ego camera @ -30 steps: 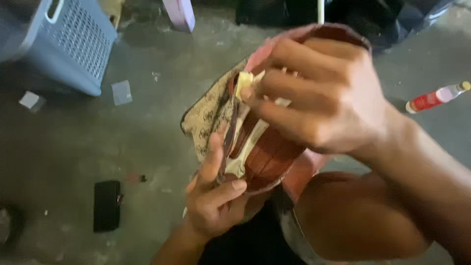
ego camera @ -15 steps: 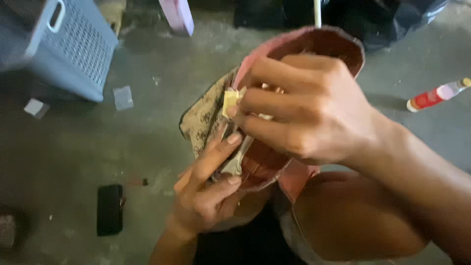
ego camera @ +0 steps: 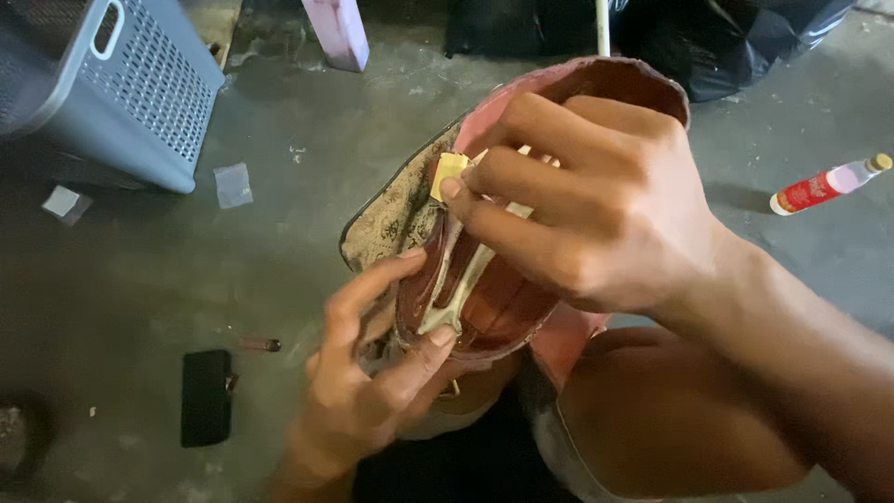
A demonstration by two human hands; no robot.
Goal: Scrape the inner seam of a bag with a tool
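Note:
A reddish-brown shoe (ego camera: pixel 494 312) with a pink lining is held over my lap, its dirty sole (ego camera: pixel 396 216) peeled away from the upper. Pale glue strands stretch across the gap. My left hand (ego camera: pixel 368 387) grips the toe end from below, thumb and index finger spreading the seam. My right hand (ego camera: pixel 582 210) clasps the shoe from above and pinches a small yellowish scrap (ego camera: pixel 449 172) against the seam.
A grey perforated plastic basket (ego camera: pixel 112 84) stands at the upper left on the concrete floor. A black flat object (ego camera: pixel 205 396) lies at lower left, a small red-labelled bottle (ego camera: pixel 829 184) at right. Black bags (ego camera: pixel 736 42) and a pink block (ego camera: pixel 337 33) sit at the top.
My left fingers have shifted on the toe, the index finger lifting and curling over the sole's edge. The right hand keeps its pinch on the yellowish scrap.

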